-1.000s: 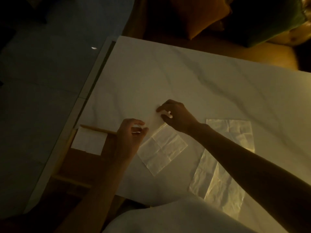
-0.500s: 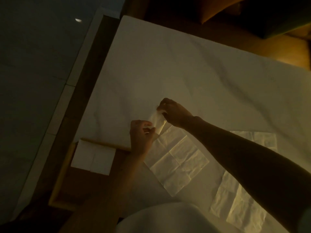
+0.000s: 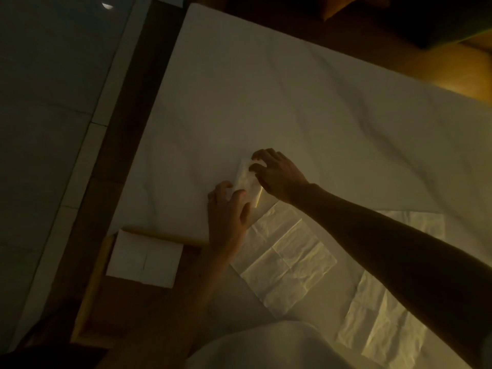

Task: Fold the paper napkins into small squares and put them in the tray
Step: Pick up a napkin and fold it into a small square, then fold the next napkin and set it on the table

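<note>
Hands, left (image 3: 226, 222) and right (image 3: 277, 174), both pinch the folded-over corner of a napkin (image 3: 287, 257) near the counter's (image 3: 292, 102) near-left corner; folded square (image 3: 145, 258) sits in the tray (image 3: 87, 302).

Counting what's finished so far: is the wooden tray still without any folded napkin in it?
No, a folded white napkin square already lies in the far corner of the wooden tray.

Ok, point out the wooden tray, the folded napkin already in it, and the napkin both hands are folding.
Wooden tray (image 3: 91, 288): head view, on its left rim.
Folded napkin (image 3: 145, 258): head view, centre of the white square.
Napkin being folded (image 3: 246, 179): head view, on the strip between the hands.
</note>
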